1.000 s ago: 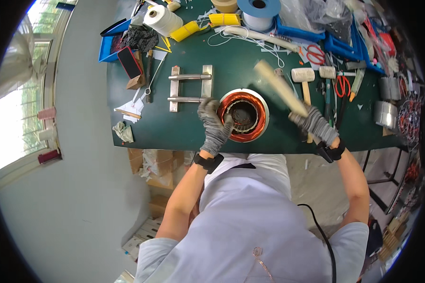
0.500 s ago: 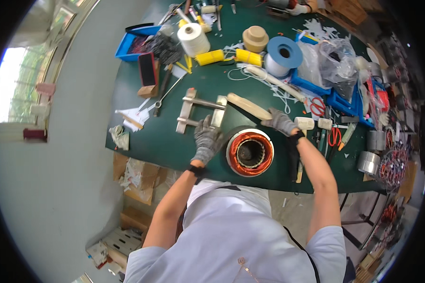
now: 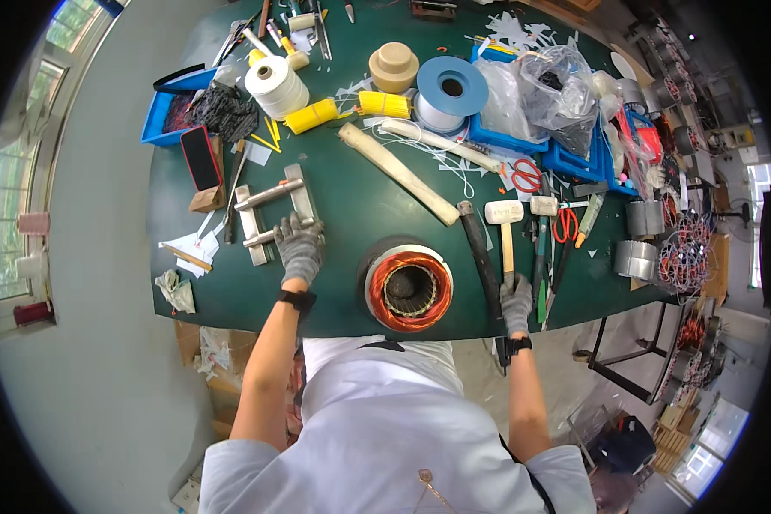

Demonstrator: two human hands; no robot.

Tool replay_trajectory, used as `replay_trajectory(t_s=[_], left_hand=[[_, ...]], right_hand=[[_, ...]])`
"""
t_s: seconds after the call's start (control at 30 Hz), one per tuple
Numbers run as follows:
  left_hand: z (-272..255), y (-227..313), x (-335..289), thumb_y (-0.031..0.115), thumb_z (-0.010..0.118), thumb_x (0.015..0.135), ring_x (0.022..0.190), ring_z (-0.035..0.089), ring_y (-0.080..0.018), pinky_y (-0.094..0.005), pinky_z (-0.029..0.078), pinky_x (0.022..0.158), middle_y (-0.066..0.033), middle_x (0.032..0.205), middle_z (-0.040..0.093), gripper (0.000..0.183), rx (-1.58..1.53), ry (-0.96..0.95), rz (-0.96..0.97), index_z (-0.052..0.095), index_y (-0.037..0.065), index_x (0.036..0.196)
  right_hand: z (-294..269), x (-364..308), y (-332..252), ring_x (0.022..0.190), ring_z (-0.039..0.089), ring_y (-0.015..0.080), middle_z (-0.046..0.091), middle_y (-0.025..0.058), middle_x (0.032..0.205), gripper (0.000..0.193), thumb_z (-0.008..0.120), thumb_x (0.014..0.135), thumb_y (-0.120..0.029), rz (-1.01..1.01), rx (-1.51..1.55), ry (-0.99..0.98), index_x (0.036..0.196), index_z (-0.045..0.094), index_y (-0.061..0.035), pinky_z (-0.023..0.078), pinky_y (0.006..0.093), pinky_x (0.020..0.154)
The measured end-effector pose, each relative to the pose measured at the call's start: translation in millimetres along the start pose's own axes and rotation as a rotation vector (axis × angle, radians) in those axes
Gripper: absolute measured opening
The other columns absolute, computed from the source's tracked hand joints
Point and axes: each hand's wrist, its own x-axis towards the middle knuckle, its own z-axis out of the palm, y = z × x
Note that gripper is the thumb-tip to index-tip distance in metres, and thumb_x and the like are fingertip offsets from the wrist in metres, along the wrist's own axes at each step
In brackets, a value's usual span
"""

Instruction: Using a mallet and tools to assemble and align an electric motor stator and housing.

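Note:
My left hand (image 3: 301,250), in a grey glove, rests with fingers apart against a metal frame (image 3: 250,224) of two flat bars joined by two round rods. My right hand (image 3: 516,307), gloved too, is closed round the wooden handle of a white-headed mallet (image 3: 504,212) at the table's near edge. Between my hands stands a motor stator (image 3: 438,320) with copper windings round its open bore. A pale wooden stick (image 3: 398,171) lies slantwise beyond it. Just left of the mallet lies a dark bar (image 3: 478,253).
A second mallet (image 3: 543,206), red-handled scissors (image 3: 565,225) and other tools lie on the right. Blue bins (image 3: 510,140) with plastic bags, a blue-flanged spool (image 3: 452,86) and a white thread cone (image 3: 276,88) stand farther back. A phone (image 3: 200,159) leans at left.
My right hand has left the wooden stick and moved nearer, onto the mallet's handle. My left hand stays at the metal frame. The whole view has turned, shifting the table leftward.

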Motion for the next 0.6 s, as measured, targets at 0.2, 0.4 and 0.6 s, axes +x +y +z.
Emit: replay_trajectory(t_s=[0.2,0.4,0.6], left_hand=[[-41.7,57.3,-20.2,0.019,0.056,0.077,0.112,0.043,-0.0342,-0.0416,0.035,0.095,-0.0172,0.117,0.049,0.026,-0.469,0.176,0.357,0.061,0.01,0.101],[-68.3,96.3,-57.8,0.013,0.061,0.072,0.107,0.047,-0.0325,-0.0401,0.036,0.095,-0.0155,0.113,0.051,0.038,-0.98,-0.12,0.333,0.055,0.008,0.108],[-54.0,91.9,-73.6,0.014,0.06,0.071,0.108,0.046,-0.0345,-0.0395,0.035,0.095,-0.0169,0.114,0.05,0.042,-0.856,0.009,0.323,0.052,0.008,0.112]], right_hand=[[1.6,-0.5,-11.0,0.093,0.052,0.0333,0.053,0.0185,0.103,0.04,0.063,0.071,-0.014,0.015,-0.087,0.014,0.108,0.053,-0.0061,0.042,0.0429,0.081],[13.3,63.1,-122.3,0.107,0.047,0.0328,0.052,0.0156,0.114,0.046,0.064,0.073,-0.019,-0.482,0.145,-0.095,0.115,0.05,-0.0071,0.038,0.0386,0.092],[53.4,133.8,-203.4,0.108,0.049,0.0316,0.051,0.0172,0.117,0.064,0.068,0.067,-0.034,-0.467,-0.185,-0.488,0.119,0.048,-0.0046,0.037,0.0384,0.095]])
